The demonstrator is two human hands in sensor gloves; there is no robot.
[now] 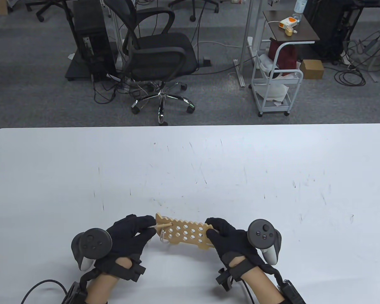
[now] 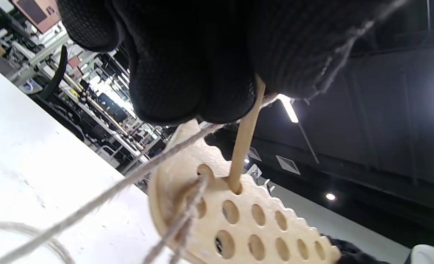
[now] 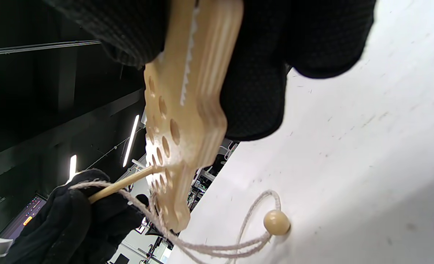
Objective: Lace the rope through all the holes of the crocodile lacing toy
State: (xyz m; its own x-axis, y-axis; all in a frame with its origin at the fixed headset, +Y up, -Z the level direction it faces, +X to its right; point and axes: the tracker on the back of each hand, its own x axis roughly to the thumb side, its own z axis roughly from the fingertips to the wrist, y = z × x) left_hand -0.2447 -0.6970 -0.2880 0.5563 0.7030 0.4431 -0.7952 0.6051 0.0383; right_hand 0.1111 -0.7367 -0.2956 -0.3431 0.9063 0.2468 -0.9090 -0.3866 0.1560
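White table: broad matte white tabletop (image 1: 190, 164) with rounded corners and fine dark scuffs; both hands and the toy sit near its close edge.
Room: grey carpet beyond the table, with a black mesh office chair (image 1: 155, 57) on a chrome star base, a black computer tower (image 1: 90, 38) and a white wheeled trolley (image 1: 275, 85).
Left hand: black knit-gloved left hand (image 1: 129, 237), palm down, a dark tracker on its back; fingertips curled and pinched round the tail of a slim pale wooden lacing needle (image 2: 243, 143).
Right hand: black knit-gloved right hand (image 1: 228, 237), tracker on its back; fingers and thumb curled round the toy's right end, holding it off the table.
Toy: flat light plywood crocodile lacing toy (image 1: 185, 232), long, saw-toothed along its far edge, drilled with rows of round holes; held between the two hands, layered ply showing at its edge.
Needle tip: seated in a hole at the toy's left end, by the toothed edge.
Rope: thin beige twisted rope (image 2: 103, 196) runs from the left hand through a left-end hole and trails in loops on the table.
Bead: small round wooden bead (image 3: 276, 222) at the rope's end, resting on the table under the toy.
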